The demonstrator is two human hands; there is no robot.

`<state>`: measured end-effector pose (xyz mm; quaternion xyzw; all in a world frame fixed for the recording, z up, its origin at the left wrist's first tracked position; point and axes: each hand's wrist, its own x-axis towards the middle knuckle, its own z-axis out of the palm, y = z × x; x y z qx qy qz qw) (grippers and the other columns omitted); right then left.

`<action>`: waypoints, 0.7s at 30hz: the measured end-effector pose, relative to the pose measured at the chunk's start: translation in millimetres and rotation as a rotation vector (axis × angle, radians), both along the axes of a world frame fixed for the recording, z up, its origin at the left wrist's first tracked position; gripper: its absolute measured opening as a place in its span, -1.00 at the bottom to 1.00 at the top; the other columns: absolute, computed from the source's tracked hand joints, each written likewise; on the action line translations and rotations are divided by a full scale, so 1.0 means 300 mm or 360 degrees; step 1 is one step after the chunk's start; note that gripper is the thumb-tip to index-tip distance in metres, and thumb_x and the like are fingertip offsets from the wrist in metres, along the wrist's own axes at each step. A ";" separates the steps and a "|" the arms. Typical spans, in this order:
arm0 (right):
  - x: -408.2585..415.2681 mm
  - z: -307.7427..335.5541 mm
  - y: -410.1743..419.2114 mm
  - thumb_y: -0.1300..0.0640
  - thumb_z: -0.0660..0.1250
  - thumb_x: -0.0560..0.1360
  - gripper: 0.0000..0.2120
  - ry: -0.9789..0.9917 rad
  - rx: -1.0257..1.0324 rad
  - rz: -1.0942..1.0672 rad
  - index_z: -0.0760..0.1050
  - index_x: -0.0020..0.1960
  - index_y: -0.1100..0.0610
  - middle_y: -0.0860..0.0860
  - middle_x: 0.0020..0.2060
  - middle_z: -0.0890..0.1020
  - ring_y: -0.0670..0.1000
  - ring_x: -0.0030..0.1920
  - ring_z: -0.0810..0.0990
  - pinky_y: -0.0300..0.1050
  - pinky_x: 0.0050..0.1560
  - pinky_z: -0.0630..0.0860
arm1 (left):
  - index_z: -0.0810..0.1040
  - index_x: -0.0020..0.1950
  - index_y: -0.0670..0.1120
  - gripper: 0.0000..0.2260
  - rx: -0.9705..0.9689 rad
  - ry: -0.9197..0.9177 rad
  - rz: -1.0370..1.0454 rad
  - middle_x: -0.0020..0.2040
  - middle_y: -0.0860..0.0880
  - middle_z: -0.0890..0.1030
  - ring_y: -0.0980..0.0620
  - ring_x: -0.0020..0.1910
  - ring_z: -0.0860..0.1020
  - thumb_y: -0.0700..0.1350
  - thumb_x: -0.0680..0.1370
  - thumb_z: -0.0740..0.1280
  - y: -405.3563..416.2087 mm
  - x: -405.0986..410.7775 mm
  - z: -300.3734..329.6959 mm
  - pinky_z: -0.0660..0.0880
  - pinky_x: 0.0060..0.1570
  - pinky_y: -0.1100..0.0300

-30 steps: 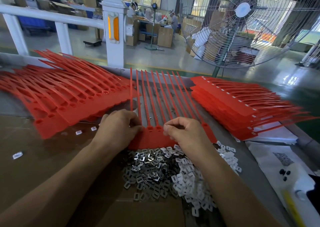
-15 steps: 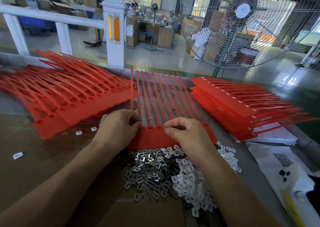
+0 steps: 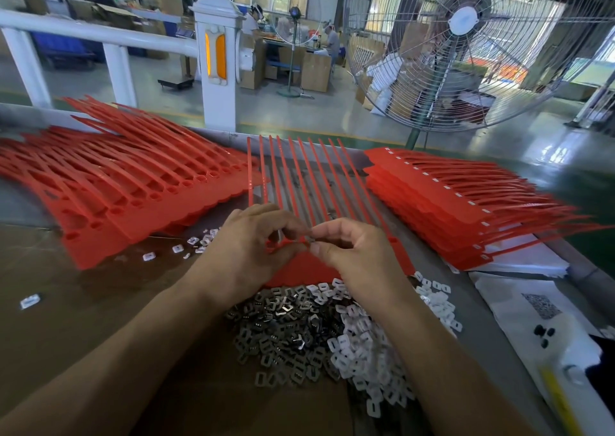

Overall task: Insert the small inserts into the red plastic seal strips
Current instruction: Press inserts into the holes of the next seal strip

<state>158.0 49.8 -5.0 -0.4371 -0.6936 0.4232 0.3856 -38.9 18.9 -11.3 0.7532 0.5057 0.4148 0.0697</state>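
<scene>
Both hands meet over the red strip (image 3: 299, 262), the right hand (image 3: 352, 249) pinching a tiny, light, slippery insert (image 3: 313, 239) by its edges, the left hand (image 3: 253, 236) curled, steadying the bendy strip's flat head.

Just two bare forearms coming in from the bottom of the shot, no sleeves, gloves, watch or rings showing anywhere, left hand (image 3: 246, 252) and right hand (image 3: 357, 252) both uncovered with short plain nails

red seal strips (image 3: 301, 182), grey inserts (image 3: 283, 329), white inserts (image 3: 366, 352)
</scene>
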 end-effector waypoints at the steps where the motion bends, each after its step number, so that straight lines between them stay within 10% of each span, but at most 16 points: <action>1: -0.001 -0.001 -0.001 0.15 0.50 0.54 -0.89 -0.0001 -0.0005 0.0016 0.68 -0.01 -0.06 -0.34 -0.08 0.68 -0.35 -0.03 0.63 -0.56 -0.19 0.45 | 0.64 0.04 0.18 -0.86 0.0026 0.0017 0.0008 -0.07 0.20 0.58 0.13 -0.06 0.55 0.07 0.50 0.45 -0.001 0.000 0.000 0.46 0.03 -0.02; 21: -0.005 -0.007 0.007 -0.01 0.44 0.53 -0.90 0.0136 -0.0107 -0.0192 0.67 0.04 -0.10 -0.11 -0.11 0.76 -0.15 -0.12 0.71 -0.13 0.02 0.58 | 0.67 -0.04 0.14 -0.93 0.0040 0.0178 0.0370 -0.08 0.18 0.59 0.11 -0.01 0.50 0.04 0.50 0.49 0.025 -0.023 -0.019 0.33 0.11 0.04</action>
